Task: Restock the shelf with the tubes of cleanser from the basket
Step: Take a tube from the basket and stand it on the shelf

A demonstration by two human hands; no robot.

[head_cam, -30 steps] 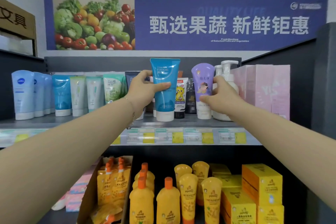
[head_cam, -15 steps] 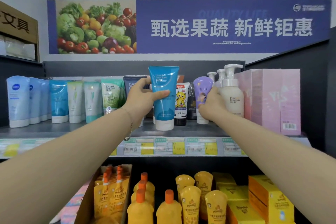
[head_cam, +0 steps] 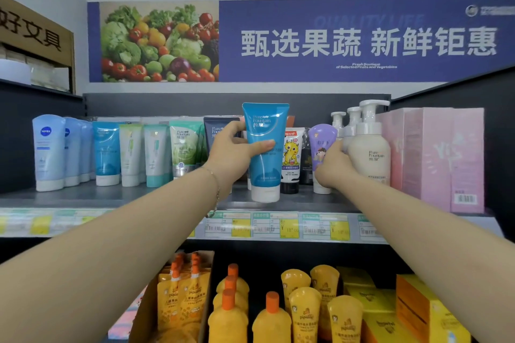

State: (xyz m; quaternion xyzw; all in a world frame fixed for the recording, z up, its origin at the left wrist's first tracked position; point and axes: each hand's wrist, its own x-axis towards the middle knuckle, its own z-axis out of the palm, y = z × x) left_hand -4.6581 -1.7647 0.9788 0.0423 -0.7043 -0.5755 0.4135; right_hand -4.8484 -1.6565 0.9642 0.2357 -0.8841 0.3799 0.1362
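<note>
Head view: my left grip wraps the blue tube mid-body, thumb across its front, cap down at the shelf front edge; right grip curls round the purple tube nearby. Likely light, soft-walled, slick plastic; I'd hold low, near the stiff cap.
</note>
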